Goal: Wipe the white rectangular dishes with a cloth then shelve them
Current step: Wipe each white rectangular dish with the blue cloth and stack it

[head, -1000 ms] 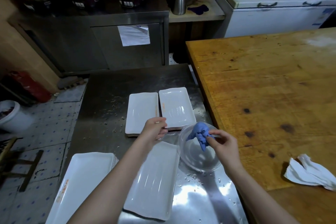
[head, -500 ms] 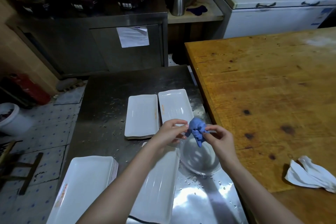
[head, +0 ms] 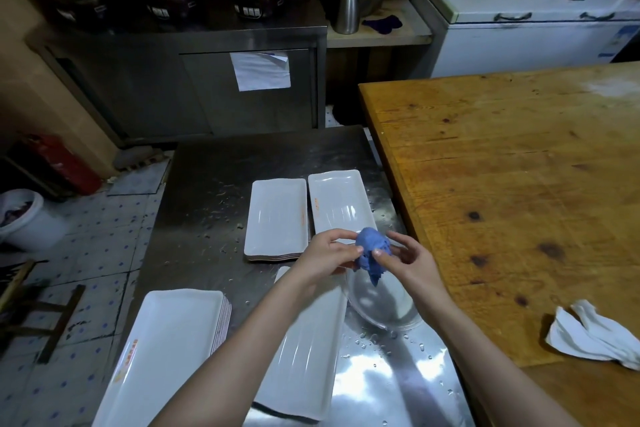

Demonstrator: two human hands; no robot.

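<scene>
on the wet steel surface [head: 214, 184] a stack of white rectangular dishes [head: 166, 340] sits near left, a single white dish [head: 304, 357] lies under the left forearm, and a second stack [head: 277, 215] sits farther back, just beside another white dish [head: 337, 201]. the left hand [head: 325, 258] and right hand [head: 412, 262] both pinch a bunched blue cloth [head: 372, 250], fingers curled on it, above a clear glass bowl [head: 384, 302]. a crumpled white rag [head: 595, 336] lies on the wooden surface [head: 519, 184].

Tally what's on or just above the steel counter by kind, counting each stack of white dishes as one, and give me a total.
White dish stacks or singles: 4
Blue cloth: 1
Clear bowl: 1
Total: 6
</scene>
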